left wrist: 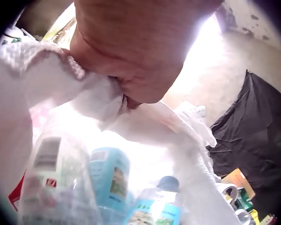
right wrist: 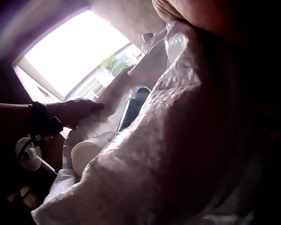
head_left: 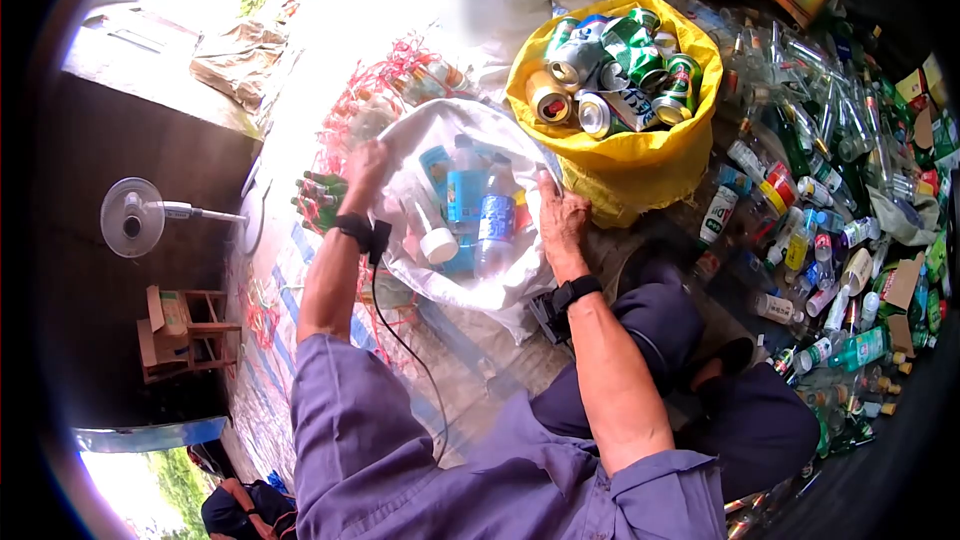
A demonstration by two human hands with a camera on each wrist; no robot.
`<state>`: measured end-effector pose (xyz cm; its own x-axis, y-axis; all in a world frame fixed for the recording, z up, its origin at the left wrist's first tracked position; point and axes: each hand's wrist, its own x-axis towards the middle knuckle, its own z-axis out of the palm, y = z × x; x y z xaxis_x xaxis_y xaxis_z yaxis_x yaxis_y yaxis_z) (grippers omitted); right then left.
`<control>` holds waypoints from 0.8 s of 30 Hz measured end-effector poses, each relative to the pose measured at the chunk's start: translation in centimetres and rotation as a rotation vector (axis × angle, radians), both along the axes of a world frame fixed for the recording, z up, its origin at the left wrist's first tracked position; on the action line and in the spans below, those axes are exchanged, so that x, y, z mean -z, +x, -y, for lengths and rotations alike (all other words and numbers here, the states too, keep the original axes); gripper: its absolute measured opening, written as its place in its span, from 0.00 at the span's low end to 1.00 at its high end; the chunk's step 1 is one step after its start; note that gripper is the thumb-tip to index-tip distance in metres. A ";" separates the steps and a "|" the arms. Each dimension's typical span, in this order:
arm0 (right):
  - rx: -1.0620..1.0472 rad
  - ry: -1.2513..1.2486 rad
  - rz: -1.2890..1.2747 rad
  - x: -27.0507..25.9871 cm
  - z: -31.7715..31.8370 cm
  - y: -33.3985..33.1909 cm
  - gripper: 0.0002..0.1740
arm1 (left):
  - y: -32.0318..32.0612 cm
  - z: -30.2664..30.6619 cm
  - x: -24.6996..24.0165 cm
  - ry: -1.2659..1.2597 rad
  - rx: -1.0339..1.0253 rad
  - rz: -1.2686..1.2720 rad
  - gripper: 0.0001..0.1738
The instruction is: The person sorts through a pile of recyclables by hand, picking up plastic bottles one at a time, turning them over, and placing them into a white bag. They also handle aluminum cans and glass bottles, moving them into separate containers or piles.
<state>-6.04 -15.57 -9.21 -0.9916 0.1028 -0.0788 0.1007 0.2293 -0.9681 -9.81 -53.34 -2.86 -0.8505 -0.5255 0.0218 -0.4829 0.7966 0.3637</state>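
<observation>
A white woven sack [head_left: 500,285] lies open in front of me, holding several plastic bottles [head_left: 480,210]. My left hand [head_left: 366,168] grips the sack's left rim; in the left wrist view the hand [left wrist: 131,51] pinches the white fabric [left wrist: 98,98] above blue-labelled bottles [left wrist: 110,176]. My right hand [head_left: 562,218] grips the sack's right rim. In the right wrist view the sack's cloth [right wrist: 178,154] fills the frame, and my left hand [right wrist: 72,112] shows across the opening.
A yellow bag [head_left: 630,155] full of drink cans stands behind the sack. Many glass and plastic bottles [head_left: 820,200] cover the floor at the right. A white fan [head_left: 135,218] and a small wooden stool [head_left: 185,335] stand at the left. My blue-trousered knee [head_left: 650,310] is near the sack.
</observation>
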 end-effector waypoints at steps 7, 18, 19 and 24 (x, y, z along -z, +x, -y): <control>0.170 0.085 0.405 -4.2 -0.5 -1.9 0.33 | -1.0 1.9 -1.8 -0.143 0.116 -0.033 0.25; 0.252 -0.146 0.456 -2.7 -0.7 -1.8 0.36 | 9.4 -12.2 -5.5 -0.437 0.322 -0.175 0.36; 0.248 -0.146 0.457 -2.5 -0.5 -1.8 0.36 | 10.9 -13.5 -5.2 -0.298 0.365 -0.124 0.38; 0.311 -0.112 0.273 -2.0 -0.4 -1.3 0.32 | 14.0 -15.7 -2.1 0.052 0.451 0.154 0.43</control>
<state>-7.37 -15.21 -7.20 -0.8558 0.3699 -0.3617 0.4045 0.0427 -0.9135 4.23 -37.66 -0.76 -0.9852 -0.1007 -0.1387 -0.1449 0.9217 0.3597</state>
